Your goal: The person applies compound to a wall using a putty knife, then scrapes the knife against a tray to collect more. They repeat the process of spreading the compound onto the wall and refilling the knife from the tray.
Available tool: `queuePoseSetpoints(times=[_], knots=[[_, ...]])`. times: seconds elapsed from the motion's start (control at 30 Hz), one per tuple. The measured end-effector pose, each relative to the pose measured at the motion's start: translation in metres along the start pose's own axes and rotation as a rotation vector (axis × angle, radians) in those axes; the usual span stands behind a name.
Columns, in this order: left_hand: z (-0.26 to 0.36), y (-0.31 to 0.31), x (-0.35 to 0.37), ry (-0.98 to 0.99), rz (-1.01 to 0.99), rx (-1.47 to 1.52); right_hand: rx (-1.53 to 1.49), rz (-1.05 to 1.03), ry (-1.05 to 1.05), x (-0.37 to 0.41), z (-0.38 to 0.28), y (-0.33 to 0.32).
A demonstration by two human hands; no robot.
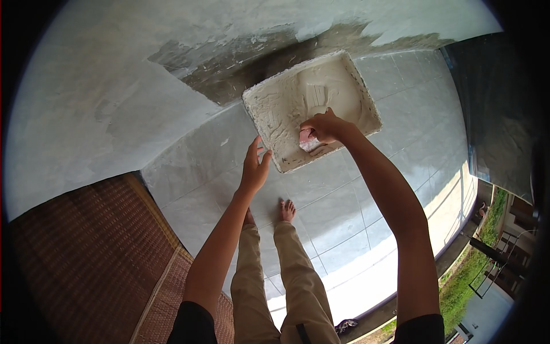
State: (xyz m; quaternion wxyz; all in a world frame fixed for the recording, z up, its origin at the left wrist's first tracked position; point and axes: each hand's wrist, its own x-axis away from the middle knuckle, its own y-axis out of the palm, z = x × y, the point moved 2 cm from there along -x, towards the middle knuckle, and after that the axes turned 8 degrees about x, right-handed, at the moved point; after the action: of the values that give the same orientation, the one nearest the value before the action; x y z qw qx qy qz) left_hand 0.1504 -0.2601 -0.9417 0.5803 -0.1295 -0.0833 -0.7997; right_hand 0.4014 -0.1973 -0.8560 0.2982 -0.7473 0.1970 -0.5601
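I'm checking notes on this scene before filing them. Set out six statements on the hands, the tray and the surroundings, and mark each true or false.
1. The right hand holds a pink-and-white object. True.
2. The left hand grips a tool. False: the left hand shows no tool; its fingers are at the tray's edge, and whether they touch it is unclear.
3. The tray contains a pale paste. True.
4. The person wears boots. False: the right foot is bare.
5. The wall is one even colour. False: the wall is pale with a darker patch near the tray.
6. The floor shows tile lines. True.
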Motion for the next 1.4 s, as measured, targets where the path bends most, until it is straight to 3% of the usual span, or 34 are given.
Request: queuePoseSetpoints(times=[0.27,0.6,0.97,1.3,1.4], knots=[[-0.002,0.000,0.001,-0.003,0.002,0.023,-0.013,-0.147,-0.060,-0.005,-0.014,-0.010],[0.002,-0.002,0.001,-0.023,-0.006,0.039,-0.103,-0.116,-0.050,-0.027,-0.002,0.006],[0.007,-0.003,0.005,-0.028,-0.012,0.009,-0.194,-0.075,-0.193,-0.028,-0.005,0.005],[0.012,-0.005,0.008,-0.038,-0.025,-0.006,-0.141,-0.145,-0.125,-0.041,-0.012,0.009],[0.015,-0.010,0.010,-0.051,-0.024,-0.028,-0.308,-0.217,-0.069,-0.040,-0.008,0.005]])
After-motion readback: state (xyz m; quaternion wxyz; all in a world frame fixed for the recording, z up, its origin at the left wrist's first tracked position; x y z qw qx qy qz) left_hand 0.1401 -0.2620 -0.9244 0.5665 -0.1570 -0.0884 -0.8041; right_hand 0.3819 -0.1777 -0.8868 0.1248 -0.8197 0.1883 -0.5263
